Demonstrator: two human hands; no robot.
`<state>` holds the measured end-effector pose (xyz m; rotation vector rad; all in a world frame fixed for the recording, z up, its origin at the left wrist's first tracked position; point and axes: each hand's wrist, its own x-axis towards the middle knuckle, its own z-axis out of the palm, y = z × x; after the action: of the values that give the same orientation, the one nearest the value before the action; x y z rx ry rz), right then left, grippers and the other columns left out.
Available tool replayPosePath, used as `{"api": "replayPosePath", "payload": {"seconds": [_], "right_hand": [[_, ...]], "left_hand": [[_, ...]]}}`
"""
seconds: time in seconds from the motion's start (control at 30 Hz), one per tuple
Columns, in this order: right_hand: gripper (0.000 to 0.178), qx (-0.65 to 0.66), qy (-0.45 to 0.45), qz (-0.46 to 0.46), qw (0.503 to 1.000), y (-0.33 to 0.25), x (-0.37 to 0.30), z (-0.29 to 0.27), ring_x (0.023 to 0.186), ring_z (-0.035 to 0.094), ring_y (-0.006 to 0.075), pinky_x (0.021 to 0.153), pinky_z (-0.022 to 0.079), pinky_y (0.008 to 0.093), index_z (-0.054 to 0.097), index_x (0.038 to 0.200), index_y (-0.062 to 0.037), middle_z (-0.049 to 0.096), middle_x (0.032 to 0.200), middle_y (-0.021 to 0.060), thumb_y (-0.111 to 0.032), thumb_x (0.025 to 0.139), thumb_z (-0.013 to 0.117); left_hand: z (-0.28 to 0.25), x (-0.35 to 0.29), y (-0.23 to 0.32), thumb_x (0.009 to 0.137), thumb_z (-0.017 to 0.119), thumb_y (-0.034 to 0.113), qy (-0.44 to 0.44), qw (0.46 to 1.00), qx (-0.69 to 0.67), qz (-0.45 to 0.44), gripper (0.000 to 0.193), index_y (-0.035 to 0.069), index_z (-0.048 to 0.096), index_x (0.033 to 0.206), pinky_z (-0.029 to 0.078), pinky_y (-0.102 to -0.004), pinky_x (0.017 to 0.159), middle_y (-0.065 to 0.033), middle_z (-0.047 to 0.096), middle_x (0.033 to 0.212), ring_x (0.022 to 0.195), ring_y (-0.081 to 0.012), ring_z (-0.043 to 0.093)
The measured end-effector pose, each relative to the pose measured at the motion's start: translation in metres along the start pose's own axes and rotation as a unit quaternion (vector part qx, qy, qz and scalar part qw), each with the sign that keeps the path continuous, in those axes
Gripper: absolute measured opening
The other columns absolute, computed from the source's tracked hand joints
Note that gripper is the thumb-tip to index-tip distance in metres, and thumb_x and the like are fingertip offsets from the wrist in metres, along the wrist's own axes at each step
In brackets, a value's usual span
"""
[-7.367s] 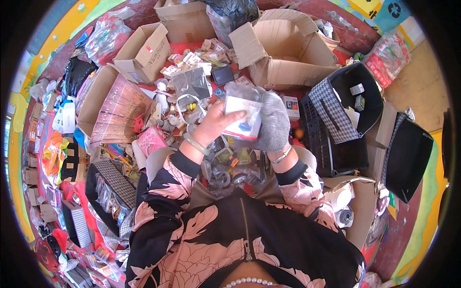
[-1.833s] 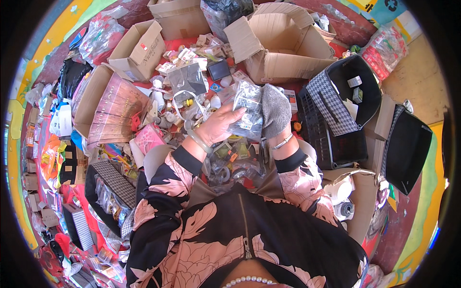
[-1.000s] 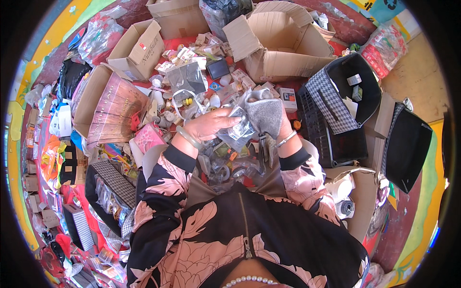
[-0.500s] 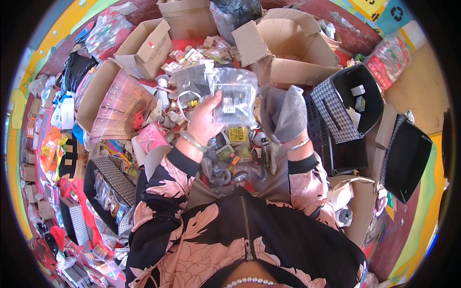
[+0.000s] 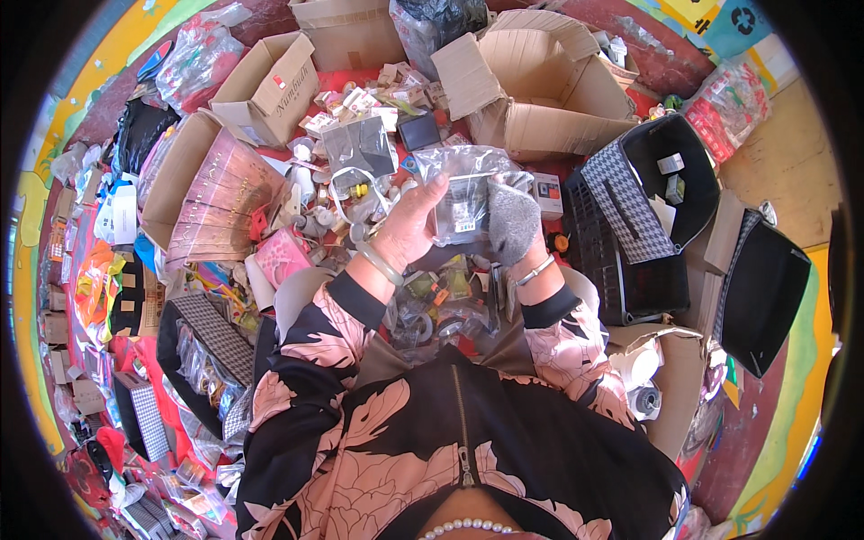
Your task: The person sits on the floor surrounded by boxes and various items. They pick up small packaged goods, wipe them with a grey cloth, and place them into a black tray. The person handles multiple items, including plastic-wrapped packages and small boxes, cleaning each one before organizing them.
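Observation:
My left hand (image 5: pixel 409 220) grips the left side of a clear plastic bag (image 5: pixel 463 164), its thumb lying on the front. Inside the bag sits a dark, flat item with a small white label. Grey fabric that looks like a knitted glove covers my right hand (image 5: pixel 516 223). That hand is closed at the bag's right edge, its fingers partly hidden. The bag is held in front of me, above a pile of small mixed goods (image 5: pixel 445 292) between my legs.
Open cardboard boxes (image 5: pixel 576 130) stand at the far side. To the right are a black crate (image 5: pixel 598 243) and a houndstooth-patterned storage bin (image 5: pixel 634 202). Pink paper bags (image 5: pixel 225 202) fan out from a box on the left. Small boxes and bottles (image 5: pixel 310 184) lie heaped beyond my left hand.
My right hand has moved left to the bag's right edge. The bag has shifted slightly right and lower with my left hand. A small white box now shows behind the right hand.

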<state>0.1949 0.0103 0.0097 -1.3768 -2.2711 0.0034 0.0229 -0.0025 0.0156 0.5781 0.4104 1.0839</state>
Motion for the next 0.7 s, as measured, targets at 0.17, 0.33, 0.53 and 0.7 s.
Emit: {"api": "replayPosePath", "payload": {"seconds": [0.17, 0.33, 0.53, 0.7], "right_hand": [[0.021, -0.218, 0.026, -0.058, 0.974, 0.001, -0.001, 0.014, 0.071, 0.062, 0.0191, 0.052, 0.047, 0.0317, 0.059, 0.091, -0.0063, 0.060, 0.090, 0.0090, -0.014, 0.073, 0.052], [0.022, -0.159, 0.008, 0.023, 0.987, -0.003, 0.000, 0.009, 0.072, 0.063, 0.0214, 0.054, 0.048, 0.0320, 0.058, 0.092, -0.0049, 0.060, 0.093, 0.0105, -0.014, 0.074, 0.051], [0.023, -0.114, 0.059, -0.001, 0.992, 0.003, 0.001, 0.009, 0.075, 0.063, 0.0256, 0.063, 0.050, 0.0321, 0.055, 0.091, -0.0007, 0.060, 0.092, 0.0119, -0.013, 0.072, 0.055], [0.055, -0.129, -0.093, 0.189, 0.969, -0.010, 0.016, -0.039, 0.075, 0.061, 0.0226, 0.070, 0.047, 0.0309, 0.053, 0.091, 0.0004, 0.060, 0.086, 0.0116, -0.036, 0.054, 0.071]], "left_hand": [[0.011, -0.001, -0.002, 0.086, 0.054, 0.037, 0.068, 0.996, 0.053, -0.027, 0.048, 0.003, 0.045, 0.119, 0.043, -0.0331, 0.088, -0.0061, 0.051, 0.117, 0.105, -0.0151, 0.050], [0.014, -0.002, -0.007, 0.086, 0.054, 0.037, 0.065, 0.996, 0.054, -0.014, 0.049, 0.002, 0.044, 0.120, 0.044, -0.0332, 0.088, -0.0054, 0.051, 0.116, 0.104, -0.0154, 0.051], [0.014, 0.000, -0.007, 0.087, 0.052, 0.038, 0.054, 0.997, 0.048, -0.009, 0.049, 0.003, 0.044, 0.120, 0.045, -0.0338, 0.087, -0.0062, 0.053, 0.114, 0.103, -0.0170, 0.053], [0.004, 0.000, -0.001, 0.088, 0.049, 0.040, 0.067, 0.997, -0.022, 0.037, 0.049, 0.004, 0.045, 0.120, 0.049, -0.0365, 0.084, -0.0091, 0.058, 0.108, 0.098, -0.0213, 0.058]]}}
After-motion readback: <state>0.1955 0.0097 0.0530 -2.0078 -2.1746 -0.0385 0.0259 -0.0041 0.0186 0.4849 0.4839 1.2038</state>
